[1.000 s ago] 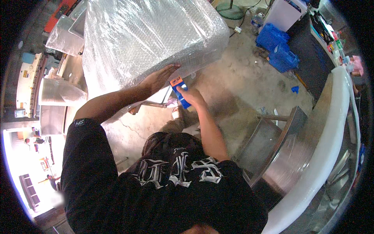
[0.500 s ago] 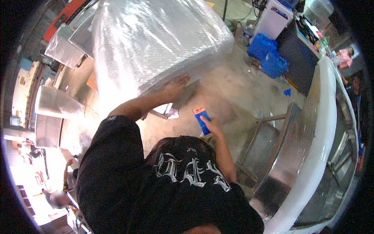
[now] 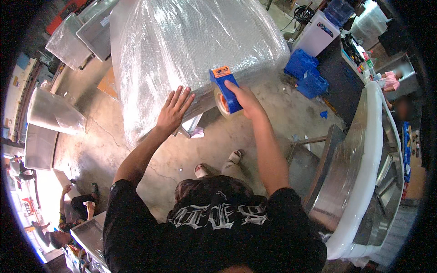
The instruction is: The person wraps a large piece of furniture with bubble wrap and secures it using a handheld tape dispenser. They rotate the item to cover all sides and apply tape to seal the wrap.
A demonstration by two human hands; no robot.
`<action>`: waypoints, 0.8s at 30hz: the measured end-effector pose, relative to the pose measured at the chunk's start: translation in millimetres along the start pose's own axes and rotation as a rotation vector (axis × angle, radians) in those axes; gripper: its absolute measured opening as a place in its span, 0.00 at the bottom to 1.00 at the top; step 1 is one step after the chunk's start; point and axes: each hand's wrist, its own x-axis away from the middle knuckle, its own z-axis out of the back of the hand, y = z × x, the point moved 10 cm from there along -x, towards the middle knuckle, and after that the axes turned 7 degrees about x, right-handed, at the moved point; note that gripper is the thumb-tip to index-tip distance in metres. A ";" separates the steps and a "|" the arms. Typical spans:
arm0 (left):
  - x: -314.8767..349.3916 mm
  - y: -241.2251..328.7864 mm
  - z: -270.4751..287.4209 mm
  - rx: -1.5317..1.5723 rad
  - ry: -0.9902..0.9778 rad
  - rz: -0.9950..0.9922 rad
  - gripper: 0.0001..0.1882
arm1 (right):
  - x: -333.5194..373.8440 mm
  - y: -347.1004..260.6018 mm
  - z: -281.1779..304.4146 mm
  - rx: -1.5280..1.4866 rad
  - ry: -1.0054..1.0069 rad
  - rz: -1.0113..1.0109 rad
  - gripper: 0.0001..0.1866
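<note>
A large bulky object in clear bubble wrap stands in front of me. My left hand lies against its near lower edge, palm down and fingers spread, with nothing held. My right hand grips a blue tape dispenser with an orange front end and a roll of clear tape on its side. The dispenser is close to the package's near edge, right of my left hand; I cannot tell whether tape is stuck to the wrap.
To the right stands a long metal piece edged with white padding. Blue bags lie by a white water dispenser. More wrapped pieces are at the left. Another person is at lower left, others at far right.
The tape dispenser has come up from near my body to the package's edge. My left hand has shifted left along that edge, fingers now spread. My view has shifted, showing my feet.
</note>
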 end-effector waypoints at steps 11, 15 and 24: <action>-4.2 19.0 20.3 0.153 0.010 0.085 0.46 | -54.8 158.6 18.6 0.309 0.168 -0.028 0.40; -61.4 85.3 10.4 0.252 -0.075 -0.341 0.48 | -81.4 208.8 21.1 0.310 0.238 0.054 0.38; -53.7 81.4 -94.1 -0.669 -0.364 -0.408 0.41 | -48.6 147.1 -9.2 1.770 -0.194 -0.269 0.34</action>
